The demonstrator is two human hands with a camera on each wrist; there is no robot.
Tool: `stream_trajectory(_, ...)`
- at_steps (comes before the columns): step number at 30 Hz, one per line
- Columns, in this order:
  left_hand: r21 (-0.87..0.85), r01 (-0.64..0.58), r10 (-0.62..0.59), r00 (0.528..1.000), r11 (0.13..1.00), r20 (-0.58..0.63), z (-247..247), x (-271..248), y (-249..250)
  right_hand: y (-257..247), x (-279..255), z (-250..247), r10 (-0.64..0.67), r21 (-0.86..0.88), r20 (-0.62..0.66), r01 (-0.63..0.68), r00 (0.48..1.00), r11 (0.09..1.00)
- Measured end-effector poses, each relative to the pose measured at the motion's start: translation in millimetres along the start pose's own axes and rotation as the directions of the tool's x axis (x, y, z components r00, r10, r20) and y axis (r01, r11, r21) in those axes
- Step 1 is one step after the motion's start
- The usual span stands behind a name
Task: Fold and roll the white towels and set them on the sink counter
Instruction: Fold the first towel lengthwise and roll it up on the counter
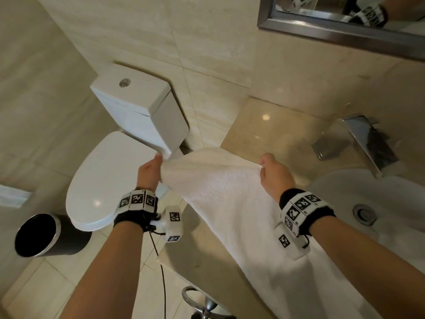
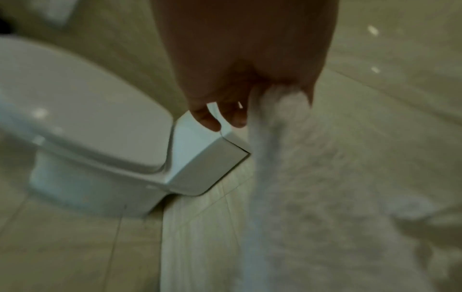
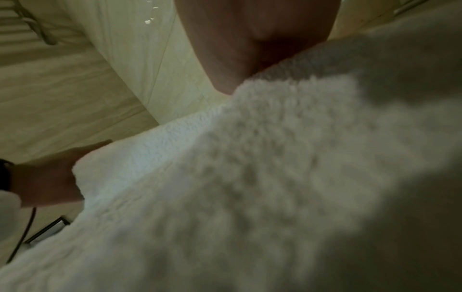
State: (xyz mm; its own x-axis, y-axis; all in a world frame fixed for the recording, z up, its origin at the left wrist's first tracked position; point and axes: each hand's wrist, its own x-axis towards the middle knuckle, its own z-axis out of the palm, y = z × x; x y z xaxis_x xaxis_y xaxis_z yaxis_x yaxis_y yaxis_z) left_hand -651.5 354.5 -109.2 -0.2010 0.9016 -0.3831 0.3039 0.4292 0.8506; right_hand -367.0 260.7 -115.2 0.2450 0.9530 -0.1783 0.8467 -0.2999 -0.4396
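Beige-tiled bathroom, sink counter point(image 1: 248, 130) at right of the frame: a white towel point(image 1: 232, 203) stretched between two hands.

Left hand point(image 1: 149, 172) and right hand point(image 1: 274, 174) each pinch an upper corner at mid-frame; the towel's far part lies on the counter and its long axis runs from that edge toward the lower right. To fold well, I judge: keep the top edge taut and level, then bring the corners together squarely.

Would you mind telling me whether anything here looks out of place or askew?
Nothing stands out. The white towel is stretched between the left hand and right hand over the sink counter.
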Motion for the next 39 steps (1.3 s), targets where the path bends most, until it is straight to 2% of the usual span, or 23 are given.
stream_trajectory(1,0.021,0.017,-0.017,1.0,1.0,-0.023,-1,4,0,0,-1,1,-0.008,-0.005,0.008,0.008,1.0,1.0)
stream_trajectory(2,-0.074,0.055,-0.056,0.998,0.996,-0.007,-2,3,2,1,-1,3,-0.013,-0.01,0.016,0.013,1.0,1.0)
stream_trajectory(4,-0.376,0.139,-0.112,0.989,0.916,0.092,-6,8,-3,1,-1,5,-0.004,-0.019,0.027,0.004,1.0,1.0)
stream_trajectory(6,-0.467,0.218,-0.125,0.967,0.857,0.223,-8,4,-7,0,0,6,0.022,-0.025,0.035,-0.021,0.999,0.999)
stream_trajectory(7,-0.375,0.248,-0.141,0.946,0.893,0.291,-7,2,-8,0,1,6,0.032,-0.024,0.038,-0.031,0.999,0.999)
stream_trajectory(9,0.019,0.238,-0.229,0.911,0.971,0.342,-4,1,-12,-2,1,6,0.046,-0.013,0.038,-0.046,0.998,0.999)
stream_trajectory(11,0.447,0.08,-0.212,0.944,0.891,0.254,-2,4,-16,-2,0,6,0.068,0.009,0.038,-0.068,0.997,0.998)
stream_trajectory(12,0.518,-0.022,-0.09,0.978,0.855,0.19,-2,5,-16,-2,-1,5,0.079,0.018,0.037,-0.08,0.996,0.997)
stream_trajectory(13,0.457,-0.082,0.023,0.991,0.886,0.133,-3,5,-14,-2,-2,4,0.088,0.02,0.038,-0.089,0.995,0.996)
stream_trajectory(14,0.295,-0.098,0.081,0.994,0.951,0.068,-4,6,-13,-2,-2,3,0.09,0.014,0.035,-0.09,0.995,0.996)
stream_trajectory(15,0.125,-0.079,0.078,0.997,0.989,0.013,-5,8,-12,-1,-3,2,0.089,0.005,0.033,-0.09,0.995,0.996)
stream_trajectory(17,-0.053,0.109,-0.111,0.994,0.993,-0.021,-5,12,-15,-1,-5,2,0.089,-0.013,0.031,-0.089,0.996,0.996)
stream_trajectory(18,-0.068,0.259,-0.257,0.966,0.964,0.035,-5,11,-18,-1,-5,2,0.089,-0.015,0.032,-0.089,0.996,0.996)
stream_trajectory(20,-0.056,0.522,-0.498,0.836,0.851,0.23,-3,8,-25,-1,-5,4,0.082,0.018,0.038,-0.083,0.996,0.996)
stream_trajectory(22,0.031,0.637,-0.593,0.697,0.77,0.403,2,0,-25,-4,-5,4,0.094,0.095,0.05,-0.098,0.994,0.991)
stream_trajectory(23,0.039,0.669,-0.613,0.655,0.742,0.441,5,-2,-26,-7,-5,3,0.109,0.134,0.056,-0.115,0.992,0.984)
stream_trajectory(25,-0.021,0.726,-0.63,0.611,0.688,0.479,12,-7,-24,-13,-1,3,0.144,0.172,0.087,-0.157,0.986,0.972)
stream_trajectory(26,-0.047,0.717,-0.619,0.631,0.696,0.467,17,-7,-23,-17,2,3,0.157,0.174,0.112,-0.175,0.981,0.969)
stream_trajectory(29,0.025,0.572,-0.538,0.756,0.82,0.372,24,-11,-24,-29,9,3,0.186,0.115,0.227,-0.216,0.956,0.97)
stream_trajectory(33,0.146,0.478,-0.497,0.795,0.866,0.348,33,-24,-28,-22,7,1,0.224,0.057,0.301,-0.252,0.927,0.966)
stream_trajectory(34,0.267,0.398,-0.471,0.817,0.878,0.333,38,-31,-20,-15,3,-2,0.241,0.043,0.315,-0.267,0.918,0.963)
stream_trajectory(36,0.447,0.176,-0.32,0.907,0.877,0.273,49,-41,-11,3,-8,-8,0.293,-0.039,0.35,-0.299,0.89,0.954)
stream_trajectory(39,0.511,0.04,-0.247,0.906,0.859,0.344,65,-61,2,33,-29,-18,0.369,-0.192,0.447,-0.316,0.815,0.929)
